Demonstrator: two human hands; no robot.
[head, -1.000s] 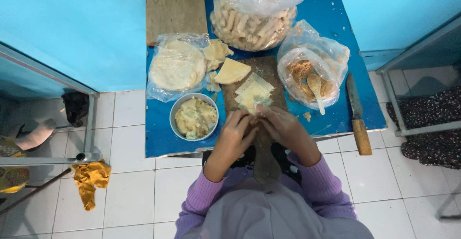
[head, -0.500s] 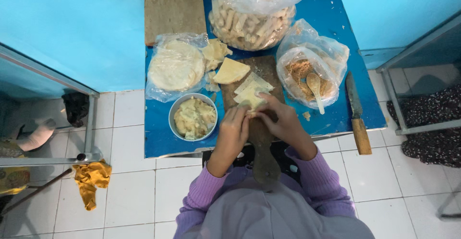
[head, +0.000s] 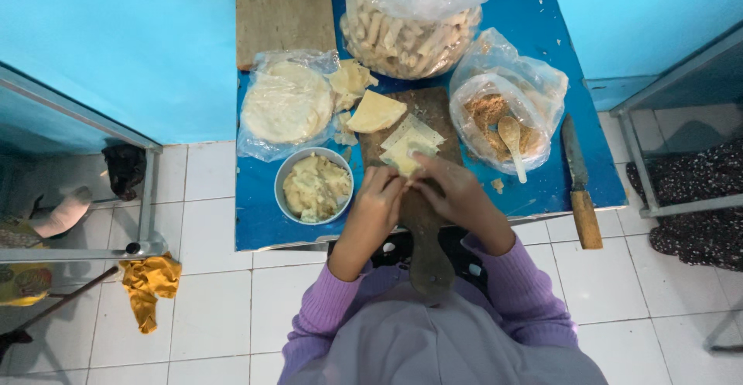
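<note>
My left hand (head: 378, 198) and my right hand (head: 450, 187) meet over a dark wooden paddle board (head: 430, 109) on a blue table (head: 548, 35). Both pinch the near end of a pale yellow dough sheet (head: 404, 150) lying on the board. A folded triangle of dough (head: 374, 111) rests at the board's far left. A round metal bowl of mashed yellowish filling (head: 314, 186) stands just left of my left hand. My sleeves are purple.
A bag of stacked round wrappers (head: 285, 102) lies at the left. A large bag of rolled pieces (head: 409, 32) sits at the back, a bag of brown crumbs with a wooden spoon (head: 509, 133) at the right. A wooden-handled knife (head: 580, 181) overhangs the right edge. A second board (head: 283, 10) lies behind.
Both hands have shifted slightly forward onto the board and now press the dough sheet's near end; the sheet looks more folded.
</note>
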